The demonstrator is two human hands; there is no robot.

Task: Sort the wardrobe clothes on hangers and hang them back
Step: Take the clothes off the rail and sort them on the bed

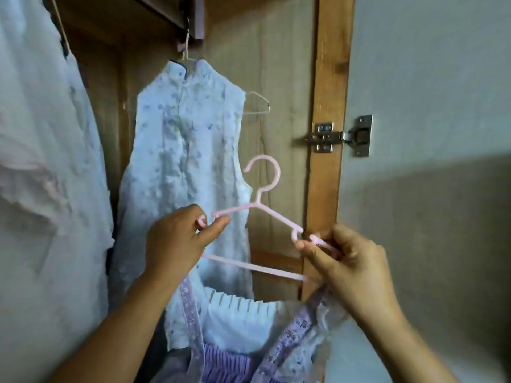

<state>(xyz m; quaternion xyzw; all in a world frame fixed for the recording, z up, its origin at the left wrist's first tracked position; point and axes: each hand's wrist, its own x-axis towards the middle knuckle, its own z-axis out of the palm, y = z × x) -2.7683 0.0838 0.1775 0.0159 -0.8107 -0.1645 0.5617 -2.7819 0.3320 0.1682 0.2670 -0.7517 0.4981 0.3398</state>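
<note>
I hold a pink plastic hanger [262,214] level in front of the wardrobe. My left hand [177,241] pinches its left end, and my right hand [348,264] pinches its right end by the notch. Below the hanger hangs a purple floral strap dress [221,357] with a white pleated bodice; one strap [190,322] runs up towards my left hand, the other towards my right. Behind it a pale blue sleeveless floral dress [182,167] hangs on a thin wire hanger [257,103] from the rail.
The wardrobe's wooden side post [329,106] carries a metal hinge [340,136] to the right, beside the grey open door [428,161]. White and pale garments [41,161] hang at the left.
</note>
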